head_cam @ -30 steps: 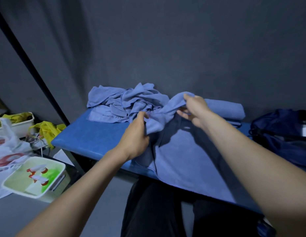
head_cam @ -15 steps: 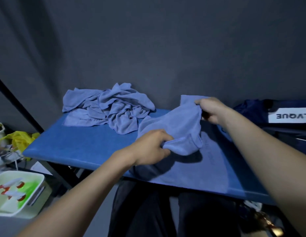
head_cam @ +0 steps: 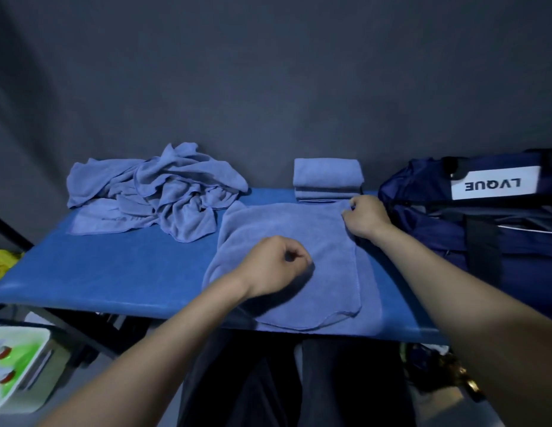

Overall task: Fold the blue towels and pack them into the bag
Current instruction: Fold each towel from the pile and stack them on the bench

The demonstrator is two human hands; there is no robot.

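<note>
Towel [head_cam: 287, 238] under curled fingers [head_cam: 299, 260]

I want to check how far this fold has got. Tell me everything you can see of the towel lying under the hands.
The towel is light blue, soft terry-like cloth, spread nearly flat on the blue table. Its near hem curls and overhangs the table's front edge. The right hand pinches its far right corner; the left hand rests curled on its middle. It lies between the crumpled pile and the bag.
</note>
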